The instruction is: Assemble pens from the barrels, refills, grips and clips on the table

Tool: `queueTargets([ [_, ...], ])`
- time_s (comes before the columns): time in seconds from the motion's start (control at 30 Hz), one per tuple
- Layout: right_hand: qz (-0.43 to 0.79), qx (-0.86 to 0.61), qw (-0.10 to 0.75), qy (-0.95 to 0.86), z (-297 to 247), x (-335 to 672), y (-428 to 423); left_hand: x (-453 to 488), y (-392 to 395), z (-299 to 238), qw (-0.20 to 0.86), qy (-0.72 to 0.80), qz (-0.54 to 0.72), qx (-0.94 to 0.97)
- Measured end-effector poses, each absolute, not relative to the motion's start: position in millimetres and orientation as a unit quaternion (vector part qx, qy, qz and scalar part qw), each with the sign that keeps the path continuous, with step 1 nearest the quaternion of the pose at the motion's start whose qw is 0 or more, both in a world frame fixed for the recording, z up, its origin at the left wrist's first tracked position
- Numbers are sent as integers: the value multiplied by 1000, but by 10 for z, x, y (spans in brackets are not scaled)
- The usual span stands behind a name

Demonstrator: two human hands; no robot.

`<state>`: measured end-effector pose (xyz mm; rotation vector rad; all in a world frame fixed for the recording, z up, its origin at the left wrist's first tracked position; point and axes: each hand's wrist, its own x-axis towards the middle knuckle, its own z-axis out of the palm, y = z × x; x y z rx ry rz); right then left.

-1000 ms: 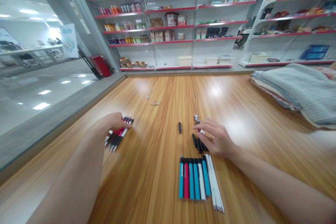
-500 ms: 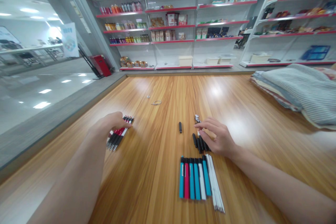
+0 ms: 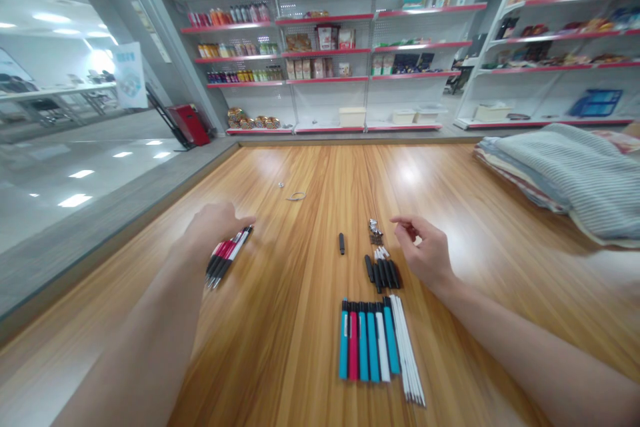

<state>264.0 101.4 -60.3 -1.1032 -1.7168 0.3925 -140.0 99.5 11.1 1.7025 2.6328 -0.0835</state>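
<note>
My left hand (image 3: 213, 223), slightly blurred, is over the upper ends of a row of click pens (image 3: 229, 257) with red, white and black parts. Its thumb sticks out to the right; the other fingers are mostly hidden. To the right, my right hand (image 3: 423, 250) hovers with bent fingers, thumb and index tips apart, nothing visible between them. Left of it lie small silver metal pieces (image 3: 373, 226), tiny springs (image 3: 376, 239), small white pieces (image 3: 381, 253) and black pen grips (image 3: 385, 273). Nearer me are blue, red and white pen barrels (image 3: 370, 341) beside thin white refills (image 3: 407, 353).
A single black grip (image 3: 341, 243) lies mid-table. Farther back are a thin wire loop (image 3: 297, 196) and a tiny silver piece (image 3: 281, 185). Folded cloths (image 3: 560, 173) are stacked at the right. Stocked shelves (image 3: 325, 52) stand beyond the wooden table (image 3: 310, 293).
My right hand has moved right, off the small parts, uncovering the springs and white pieces. My left hand has shifted slightly up, its thumb now by the pens' top ends.
</note>
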Motion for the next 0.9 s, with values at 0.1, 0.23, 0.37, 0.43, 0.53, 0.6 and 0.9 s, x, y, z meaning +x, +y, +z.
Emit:
queueTargets([
  [0.1, 169, -463, 511, -704, -608, 2633, 1009, -956, 1045, -5, -102, 767, 165, 612],
  [0.23, 181, -474, 502, -700, -612, 2632, 1014, -100, 968, -427, -65, 638, 305, 704],
  [0.37, 183, -479, 493, -703, -598, 2609, 1014, 366, 855, -696, -23, 596, 244, 764],
  [0.43, 188, -475, 486, -710, -590, 2590, 1008, 400, 853, -702, -26, 605, 224, 763],
  [0.53, 192, -460, 475, -725, -584, 2572, 990, 326, 889, -650, -11, 607, 231, 760],
  [0.6, 185, -450, 465, -740, -584, 2574, 974, 245, 902, -622, 22, 581, 266, 769],
  [0.9, 167, -336, 418, -828, -549, 2601, 923, 133, 765, -542, 65, 373, 286, 880],
])
